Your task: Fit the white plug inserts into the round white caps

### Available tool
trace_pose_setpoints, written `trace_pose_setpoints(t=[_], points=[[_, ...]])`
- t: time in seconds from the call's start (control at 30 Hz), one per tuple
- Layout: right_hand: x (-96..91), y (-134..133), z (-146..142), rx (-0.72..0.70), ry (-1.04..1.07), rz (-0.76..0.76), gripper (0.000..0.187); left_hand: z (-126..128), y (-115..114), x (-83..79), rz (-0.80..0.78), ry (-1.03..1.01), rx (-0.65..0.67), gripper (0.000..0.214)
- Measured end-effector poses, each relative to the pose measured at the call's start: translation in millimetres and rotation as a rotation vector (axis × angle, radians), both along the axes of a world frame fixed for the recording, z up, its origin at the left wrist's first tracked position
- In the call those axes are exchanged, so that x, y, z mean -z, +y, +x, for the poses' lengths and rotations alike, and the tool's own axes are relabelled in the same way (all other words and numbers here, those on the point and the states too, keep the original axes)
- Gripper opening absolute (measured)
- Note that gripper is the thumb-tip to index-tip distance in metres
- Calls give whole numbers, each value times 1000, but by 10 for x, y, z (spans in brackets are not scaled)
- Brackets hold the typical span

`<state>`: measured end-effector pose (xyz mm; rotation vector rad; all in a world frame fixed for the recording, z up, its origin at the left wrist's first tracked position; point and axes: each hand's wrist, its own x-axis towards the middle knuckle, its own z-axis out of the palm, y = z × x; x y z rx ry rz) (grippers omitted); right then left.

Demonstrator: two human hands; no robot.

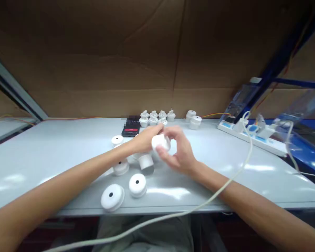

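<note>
My right hand (182,152) is closed, thumb and fingers pinching a rounded white plastic piece (160,142) above the table. My left hand (148,137) reaches in beside it, its fingers mostly hidden behind the right hand and the white piece. Just beyond the left hand stand several small white parts (144,121) in rows, with raised bits on top. Below the left wrist a white cylindrical piece (146,161) lies tipped on its side. Nearer to me are round white housings (138,185) with a dark dot in the middle; one wider housing (112,197) sits at the front edge.
A phone (131,127) lies behind my left forearm. Two white cylindrical pieces (195,121) stand at the back. On the right is a power strip (254,138) with plugs. A white cable (233,178) hangs in front, crossing my right forearm. Cardboard (107,70) lines the back.
</note>
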<state>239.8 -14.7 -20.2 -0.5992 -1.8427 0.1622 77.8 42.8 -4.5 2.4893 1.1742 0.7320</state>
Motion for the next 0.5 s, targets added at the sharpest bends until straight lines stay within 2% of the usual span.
trace_pose_setpoints(t=[0.07,0.13,0.2,0.27,0.37,0.43,0.5], points=[[96,-192,-174,-161,-286,300,27,-5,-18,22,74,57,2,14],[177,-294,-285,-218,-479,389,23,-4,9,50,107,51,-4,20],[241,-305,-327,-201,-567,328,23,-14,67,62,158,67,9,21],[284,-267,-315,-189,-627,193,24,-52,128,12,203,69,3,21],[299,-211,-266,-217,-655,3,25,-199,98,-205,261,6,-61,22],[282,-197,-239,-254,-611,-66,31,-386,-87,-377,294,-90,-116,20],[253,-191,-214,-280,-554,-117,38,-652,-412,-472,366,-160,-216,20]])
